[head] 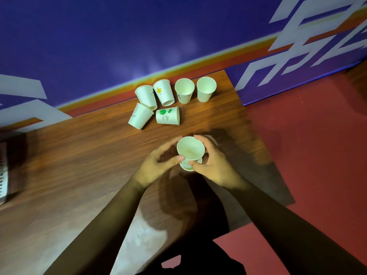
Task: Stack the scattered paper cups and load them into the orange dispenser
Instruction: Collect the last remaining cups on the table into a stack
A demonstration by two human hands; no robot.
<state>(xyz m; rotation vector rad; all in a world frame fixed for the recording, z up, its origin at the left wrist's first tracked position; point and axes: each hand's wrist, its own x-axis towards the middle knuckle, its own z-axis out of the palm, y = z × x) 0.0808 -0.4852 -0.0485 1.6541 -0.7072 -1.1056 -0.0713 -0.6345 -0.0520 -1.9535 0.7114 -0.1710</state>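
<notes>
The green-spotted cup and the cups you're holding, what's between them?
Only bare wooden table, in the head view. The green-spotted cup lies tipped over beyond the held cups.

Dark wood-grain desk [79,165] in front of me, far edge running along the wall [99,36]. Wall is deep blue with big white block lettering [317,36] and an orange-red stripe [208,64] at its base. Soft light glare mid-wall. Red floor [317,145] past the desk's right edge. Pale worn patch [139,231] near the near edge. Blurred grey ribbed object [3,171] at the left edge, can't identify.
</notes>
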